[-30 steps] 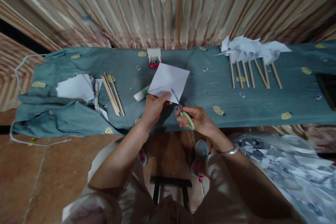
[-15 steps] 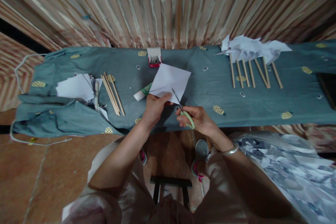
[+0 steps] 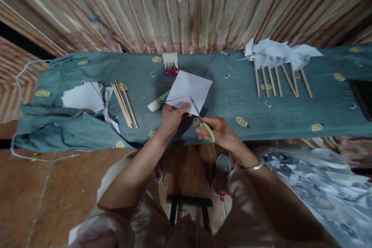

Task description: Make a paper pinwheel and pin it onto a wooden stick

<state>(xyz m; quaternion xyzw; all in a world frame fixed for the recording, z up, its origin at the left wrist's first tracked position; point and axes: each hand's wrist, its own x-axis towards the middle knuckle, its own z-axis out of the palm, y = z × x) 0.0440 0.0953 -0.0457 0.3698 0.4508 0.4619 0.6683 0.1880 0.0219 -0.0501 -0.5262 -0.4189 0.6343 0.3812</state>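
Observation:
My left hand [image 3: 173, 117] pinches the near-left edge of a white square of paper [image 3: 190, 85], thumb on top. A slit runs inward from the sheet's left corner. My right hand [image 3: 216, 130] is closed around the green handles of a pair of scissors [image 3: 207, 128], whose blades lie at the paper's near corner and point toward its middle. Partly under the paper lies a green and white tube [image 3: 158, 102]. Just behind the sheet stands a small open red and white box [image 3: 171, 64] holding small metal pieces.
Several wooden sticks [image 3: 123, 104] lie left of my hands, beside a stack of white paper [image 3: 83, 97]. Paper pinwheels [image 3: 279, 54] on sticks rest at the back right. A dark flat object [image 3: 362, 99] lies at the right end of the green tablecloth [image 3: 209, 60]. A bag of paper pieces [image 3: 328, 186] stands below.
Almost nothing differs. The paper has shifted very slightly to the right, while both hands and the scissors keep nearly the same position.

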